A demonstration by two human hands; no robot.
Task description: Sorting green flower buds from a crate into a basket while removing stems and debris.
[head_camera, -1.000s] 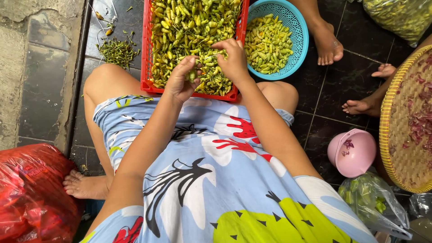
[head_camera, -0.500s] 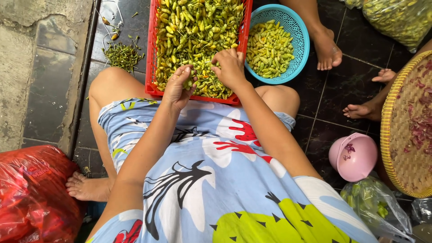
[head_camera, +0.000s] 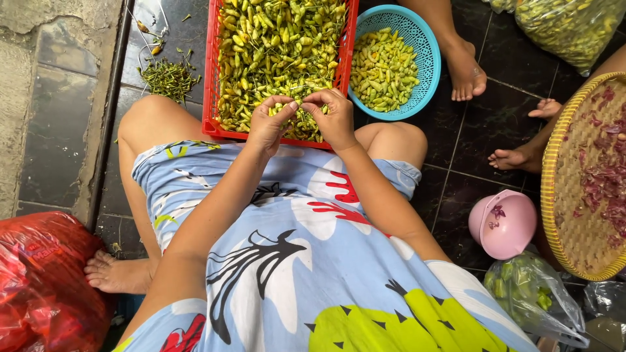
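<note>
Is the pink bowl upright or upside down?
Upright: the pink bowl shows its open inside, with a few red scraps lying in it.

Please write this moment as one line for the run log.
left hand: pinches small yellow-green chili pepper | right hand: pinches same pepper | under hands: red plastic crate | beside: blue plastic basket

Red bag btm-left; clear bags right.

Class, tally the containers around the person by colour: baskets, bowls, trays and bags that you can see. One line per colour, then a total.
Red: 2, the crate of chillies and the plastic bag
Blue: 1, the round basket
Pink: 1, the small bowl
Yellow woven: 1, the flat tray
Clear: 2, the bags
Total: 7
</note>
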